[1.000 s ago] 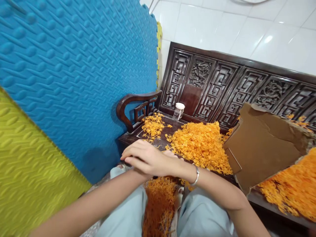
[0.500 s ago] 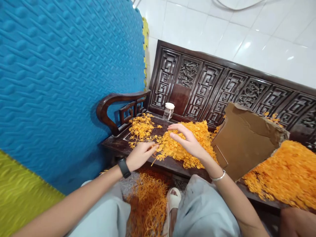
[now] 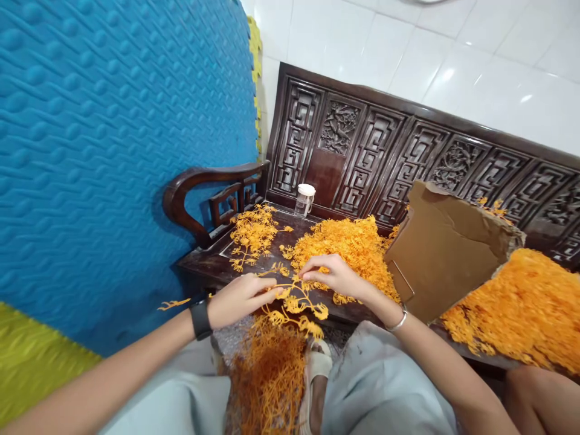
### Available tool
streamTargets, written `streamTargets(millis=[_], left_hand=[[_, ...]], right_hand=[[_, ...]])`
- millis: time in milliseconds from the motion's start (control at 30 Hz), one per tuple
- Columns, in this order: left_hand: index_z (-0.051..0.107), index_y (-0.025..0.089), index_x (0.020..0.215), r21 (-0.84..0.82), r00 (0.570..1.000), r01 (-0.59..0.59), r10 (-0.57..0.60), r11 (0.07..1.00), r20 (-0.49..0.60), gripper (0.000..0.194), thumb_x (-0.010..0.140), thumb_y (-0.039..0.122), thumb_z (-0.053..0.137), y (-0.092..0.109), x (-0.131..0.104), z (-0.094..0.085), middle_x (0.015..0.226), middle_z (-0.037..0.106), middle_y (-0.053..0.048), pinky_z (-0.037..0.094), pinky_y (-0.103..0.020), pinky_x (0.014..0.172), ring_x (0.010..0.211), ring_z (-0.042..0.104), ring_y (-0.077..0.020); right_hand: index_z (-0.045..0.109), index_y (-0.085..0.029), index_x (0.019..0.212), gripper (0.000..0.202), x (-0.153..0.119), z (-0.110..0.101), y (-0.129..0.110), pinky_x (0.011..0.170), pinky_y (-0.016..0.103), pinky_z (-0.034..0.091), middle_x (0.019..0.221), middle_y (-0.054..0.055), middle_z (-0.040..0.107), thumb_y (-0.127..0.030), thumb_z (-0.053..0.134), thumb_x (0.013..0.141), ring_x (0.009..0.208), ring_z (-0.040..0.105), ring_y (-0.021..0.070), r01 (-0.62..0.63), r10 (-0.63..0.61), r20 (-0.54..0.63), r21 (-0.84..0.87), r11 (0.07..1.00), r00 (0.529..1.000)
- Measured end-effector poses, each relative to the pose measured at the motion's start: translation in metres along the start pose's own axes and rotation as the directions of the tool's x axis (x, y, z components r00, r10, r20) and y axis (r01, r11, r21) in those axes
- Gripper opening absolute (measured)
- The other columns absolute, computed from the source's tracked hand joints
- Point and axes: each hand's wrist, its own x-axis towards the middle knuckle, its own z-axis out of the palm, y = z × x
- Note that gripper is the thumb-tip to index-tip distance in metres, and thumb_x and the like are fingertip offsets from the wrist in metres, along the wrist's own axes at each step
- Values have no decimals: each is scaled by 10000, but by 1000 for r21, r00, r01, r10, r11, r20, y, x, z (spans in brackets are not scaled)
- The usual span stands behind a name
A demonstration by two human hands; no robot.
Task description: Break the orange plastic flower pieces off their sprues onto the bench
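My left hand (image 3: 247,296), a dark watch on its wrist, is closed on an orange branched plastic stem (image 3: 301,296) with small flower-like tips that hangs over the bench's front edge. Fingers of my right hand (image 3: 333,275) are pinched at the upper part of the same stem, seemingly on one of its tips. Just behind that hand lies a heap of orange flower-like pieces (image 3: 348,241) on the dark wooden bench (image 3: 226,266). A smaller cluster of orange stems (image 3: 254,232) rests farther left.
A lidded clear cup (image 3: 304,200) stands by the carved backrest (image 3: 330,163). Brown cardboard (image 3: 448,241) separates the heap from a larger orange pile (image 3: 534,308). Below, bare orange stems (image 3: 272,374) lie between my legs. Blue foam matting (image 3: 113,133) rises at left; another person's knee (image 3: 539,393) shows at right.
My right hand has come down and left from above the heap and closed at the stem. The stem in my left hand now spreads out between both hands. The view has shifted slightly.
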Motion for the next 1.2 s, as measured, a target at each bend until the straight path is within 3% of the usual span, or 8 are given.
streamTargets(millis=[167,267,467,667,767,1033,1133,1200], left_hand=[[461,190,630,43,999,41,-42,998,27,366,876,390,279,-2,-8,0,528,422,33,265,-225,506,504,436,-126],[443,198,659,114,998,62,-62,992,1,348,886,360,235,2,-13,4,526,386,35,256,-238,510,500,447,-136],[426,209,692,193,997,73,-74,978,-5,345,893,350,183,14,-24,6,514,347,37,235,-255,499,482,447,-150],[497,212,682,115,976,181,-165,977,-140,371,868,383,226,-7,-46,0,512,441,24,273,-255,510,499,470,-152],[478,214,651,7,963,193,-188,981,-192,340,861,391,278,-18,-48,-3,510,434,43,284,-238,513,492,440,-129],[404,211,694,-138,926,204,-237,969,-293,301,859,427,275,-21,-28,-8,547,327,65,273,-220,497,509,346,-116],[382,216,698,-132,928,198,-229,971,-293,276,865,409,276,-21,-24,-6,538,313,67,267,-225,503,502,342,-118],[365,219,685,-123,926,194,-223,973,-306,267,866,396,278,-20,-22,-5,529,314,69,261,-226,500,496,348,-120]], right_hand=[[578,-139,813,128,-3,4,13,702,244,444,794,45,603,-172,469,871,741,556,128,111,-97,115,-126,986,989],[539,-142,767,169,-1,3,16,695,253,429,752,50,564,-161,421,886,719,521,137,193,-181,75,-218,957,981],[492,-173,737,185,-1,1,11,670,257,417,722,38,540,-162,382,884,689,499,142,210,-214,9,-232,950,977],[524,-171,743,159,-16,-29,40,647,273,414,720,41,553,-193,425,866,684,524,155,-30,-85,-341,-318,948,936],[566,-167,800,144,-10,-37,60,698,280,430,781,49,589,-223,453,869,743,554,162,-101,-55,-426,-335,937,903],[584,-87,1048,266,40,-35,88,920,425,330,1117,191,534,-71,451,819,1041,464,268,-208,-16,-294,-713,669,956],[594,-105,1028,225,44,-29,77,927,410,339,1134,158,543,-154,452,860,1055,470,245,-173,10,-275,-578,798,961],[586,-131,1024,279,41,-22,61,856,345,412,1044,100,598,-283,380,913,950,542,187,-108,50,-186,-316,943,981]])
